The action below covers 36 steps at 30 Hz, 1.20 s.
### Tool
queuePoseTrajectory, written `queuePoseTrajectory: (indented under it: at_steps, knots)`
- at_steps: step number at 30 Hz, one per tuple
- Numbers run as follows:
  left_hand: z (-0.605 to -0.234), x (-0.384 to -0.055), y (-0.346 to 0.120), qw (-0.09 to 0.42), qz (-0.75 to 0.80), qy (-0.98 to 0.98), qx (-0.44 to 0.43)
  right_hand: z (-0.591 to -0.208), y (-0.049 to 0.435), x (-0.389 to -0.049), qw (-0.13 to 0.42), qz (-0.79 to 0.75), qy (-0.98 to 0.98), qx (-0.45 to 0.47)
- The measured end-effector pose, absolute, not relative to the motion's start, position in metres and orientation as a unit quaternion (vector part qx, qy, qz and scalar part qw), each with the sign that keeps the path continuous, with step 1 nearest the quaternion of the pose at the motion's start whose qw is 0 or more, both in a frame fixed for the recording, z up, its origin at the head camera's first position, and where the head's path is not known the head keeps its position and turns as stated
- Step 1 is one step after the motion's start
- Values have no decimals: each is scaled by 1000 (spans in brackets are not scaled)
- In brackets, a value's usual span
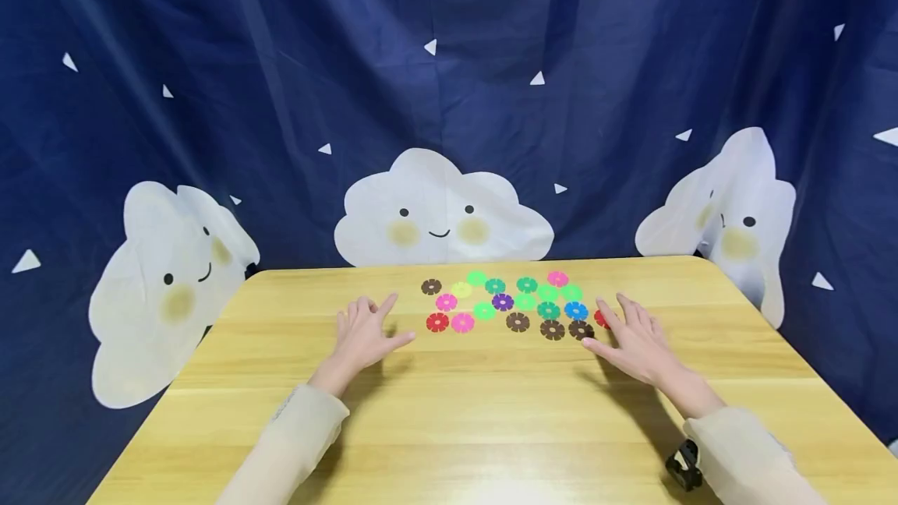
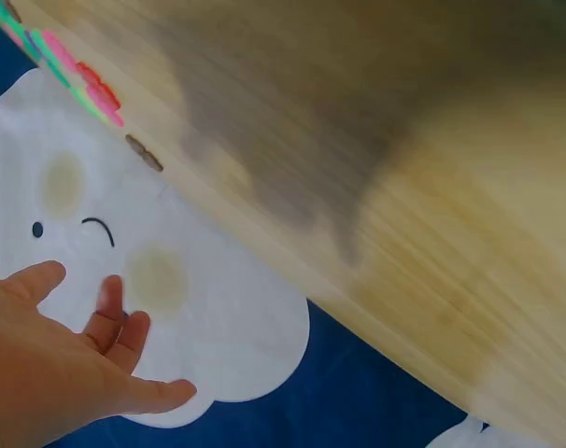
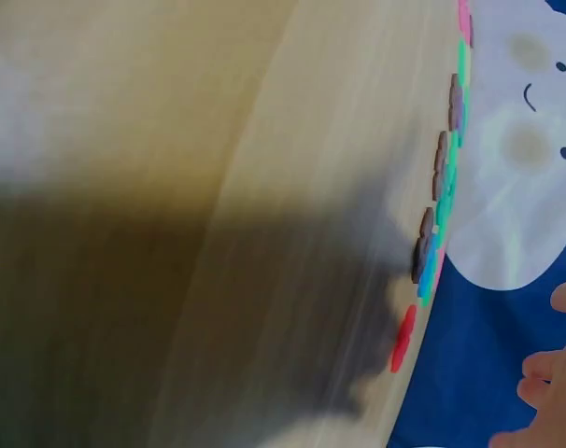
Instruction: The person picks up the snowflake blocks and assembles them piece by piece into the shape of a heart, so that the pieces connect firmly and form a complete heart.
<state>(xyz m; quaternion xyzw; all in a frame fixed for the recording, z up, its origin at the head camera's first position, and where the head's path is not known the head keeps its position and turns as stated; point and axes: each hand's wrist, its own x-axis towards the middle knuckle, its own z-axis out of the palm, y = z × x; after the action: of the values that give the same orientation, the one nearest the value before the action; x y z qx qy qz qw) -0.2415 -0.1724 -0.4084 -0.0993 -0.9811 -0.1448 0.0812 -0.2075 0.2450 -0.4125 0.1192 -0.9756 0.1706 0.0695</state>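
Both left fingers [image 1: 387,308] and right fingers [image 1: 629,312] hover, spread wide, near colourful slotted discs [image 1: 512,322].

A pale wood-grain table [image 1: 477,419] spans the lower part of the frame, bearing flat notched discs [image 1: 503,297] in pink, green, yellow, blue, purple, red and brown, clustered near its far edge from a brown disc [image 1: 431,282] near centre to a red disc [image 1: 601,319] right of centre.
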Motion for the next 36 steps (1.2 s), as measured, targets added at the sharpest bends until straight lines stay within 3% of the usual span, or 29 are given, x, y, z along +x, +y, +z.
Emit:
queuePoseTrajectory:
  at_steps: [7, 19, 36]
  knots:
    - [-413, -267, -156, 37, -190, -974, -119, -422, 247, -226, 78, 203, -967, 130]
    - [-431, -297, -143, -67, -178, -977, -95, -433, 246, -248, 14, 160, -972, 169]
    - [-443, -299, -116, -27, -128, -983, -127, -441, 232, -258, -6, 165, -983, 80]
